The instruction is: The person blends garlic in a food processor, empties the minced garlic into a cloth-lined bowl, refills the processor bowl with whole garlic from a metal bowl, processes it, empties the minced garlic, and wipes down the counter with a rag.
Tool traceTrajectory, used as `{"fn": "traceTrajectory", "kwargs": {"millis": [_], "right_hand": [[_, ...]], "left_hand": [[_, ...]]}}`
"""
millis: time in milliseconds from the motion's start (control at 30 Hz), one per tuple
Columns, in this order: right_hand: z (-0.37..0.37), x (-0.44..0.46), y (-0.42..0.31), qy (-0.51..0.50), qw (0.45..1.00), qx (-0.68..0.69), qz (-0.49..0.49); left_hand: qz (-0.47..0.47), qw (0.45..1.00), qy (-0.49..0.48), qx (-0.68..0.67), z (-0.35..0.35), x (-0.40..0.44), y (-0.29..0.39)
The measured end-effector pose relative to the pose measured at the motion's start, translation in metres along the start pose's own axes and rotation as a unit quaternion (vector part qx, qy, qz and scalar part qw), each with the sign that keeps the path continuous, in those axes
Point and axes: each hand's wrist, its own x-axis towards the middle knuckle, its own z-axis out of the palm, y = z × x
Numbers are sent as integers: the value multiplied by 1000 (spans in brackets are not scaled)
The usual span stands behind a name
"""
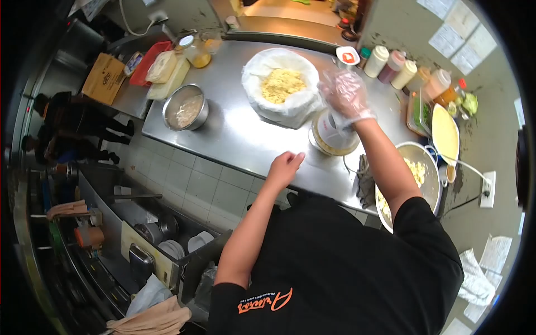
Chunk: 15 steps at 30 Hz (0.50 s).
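Observation:
My right hand (pixel 343 95), in a clear plastic glove, is above the far side of a round white appliance with a clear bowl (pixel 335 134), perhaps a food processor. Glare and wrinkles in the glove blur its fingers, and whether it touches the appliance is unclear. Left of that hand stands a bowl lined with a white plastic bag (pixel 257 70), with a crumbly yellow food (pixel 282 85) inside. My left hand (pixel 286 168), ungloved, hovers by the table's near edge with its fingers curled and nothing visible in them.
A steel bowl (pixel 185 107) of pale food sits on the left of the steel table (pixel 234 142). Squeeze bottles (pixel 391 66) line the right wall. A large colander-like bowl (pixel 410 151) of yellow pieces is by my right arm. Two people (pixel 78 125) stand far left.

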Motion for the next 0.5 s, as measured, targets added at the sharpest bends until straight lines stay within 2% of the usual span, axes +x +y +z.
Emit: {"fn": "traceTrajectory", "kwargs": {"millis": [133,233,267,300,367,400,433,467,500], "right_hand": [[-17,-4,1,51,998,30,-8],[9,-5,15,64,996,19,-52],[23,-8,21,121,987,60,-83],[16,-4,16,-2,997,83,-2],[35,0,25,-5,994,104,-32],[42,2,30,1,986,156,-58],[62,3,45,20,983,156,-95],[144,13,105,164,956,9,-243],[51,13,55,-103,978,169,-68]], "left_hand": [[-114,980,-29,-159,40,27,33],[-128,966,-7,-225,55,49,32],[-114,970,-21,-215,58,56,26],[-99,973,-25,-208,61,72,18],[-7,987,58,-147,75,90,-1],[67,984,143,-80,95,111,-24],[146,957,251,7,121,140,-52],[27,980,155,-123,85,81,14],[14,980,160,-120,88,76,22]]}}
